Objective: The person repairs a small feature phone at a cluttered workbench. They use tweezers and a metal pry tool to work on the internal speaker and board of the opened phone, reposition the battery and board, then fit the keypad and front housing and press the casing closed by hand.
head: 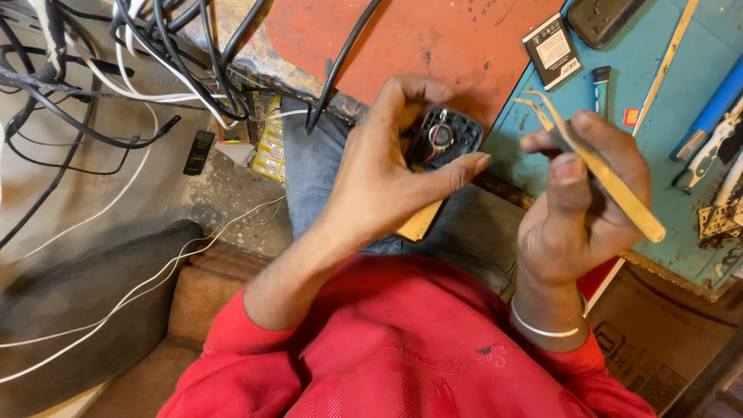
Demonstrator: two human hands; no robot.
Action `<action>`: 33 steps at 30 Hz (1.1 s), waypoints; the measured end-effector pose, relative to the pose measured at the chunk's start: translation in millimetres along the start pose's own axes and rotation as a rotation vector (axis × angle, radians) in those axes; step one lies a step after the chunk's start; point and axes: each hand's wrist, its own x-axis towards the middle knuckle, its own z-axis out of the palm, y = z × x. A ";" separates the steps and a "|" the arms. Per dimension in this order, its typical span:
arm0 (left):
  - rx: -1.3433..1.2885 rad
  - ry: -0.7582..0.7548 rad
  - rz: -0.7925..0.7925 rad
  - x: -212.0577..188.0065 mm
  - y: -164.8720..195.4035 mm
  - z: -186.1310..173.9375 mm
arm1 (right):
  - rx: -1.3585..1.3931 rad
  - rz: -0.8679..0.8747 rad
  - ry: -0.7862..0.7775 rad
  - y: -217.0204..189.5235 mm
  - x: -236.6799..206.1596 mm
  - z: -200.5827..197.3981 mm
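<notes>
**Opened phone shell held over the lap, tweezers in the other hand**

A small opened device [443,138], dark inside with a round part and thin red wiring visible, is grasped in the left hand [387,174]. It is pinched between thumb and curled fingers, with the index finger stretched out across its lower edge. A yellowish piece of its casing is seen just below the palm. The device is held above the lap, just off the front edge of the bench [673,232], over blue trousers.

A pair of brass-coloured tweezers [596,166] is gripped in the right hand [580,209], closed around the shaft with the thumb pressed on top. The tips are pointed toward the device but are kept apart from it. A metal bangle [542,327] is worn at that wrist.

On the blue bench top, a flat battery [552,50] is laid near the far edge, beside a dark phone cover [604,17]. A small screwdriver [600,87] is placed just behind the tweezer tips. Pliers [708,151] are seen toward the right edge. A tangle of black and white cables [155,54] hangs at the far left, beyond the bench.
</notes>
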 end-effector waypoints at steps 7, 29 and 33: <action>0.575 -0.389 0.437 46.7 11.4 -32.2 | -0.038 0.076 0.029 16.2 -10.6 -1.7; 1.053 -0.536 0.850 113.9 25.3 -24.7 | -0.132 0.013 0.007 33.2 21.4 -14.4; 0.994 -0.617 0.680 95.5 30.3 -18.4 | -0.083 0.012 0.040 35.1 11.4 -17.7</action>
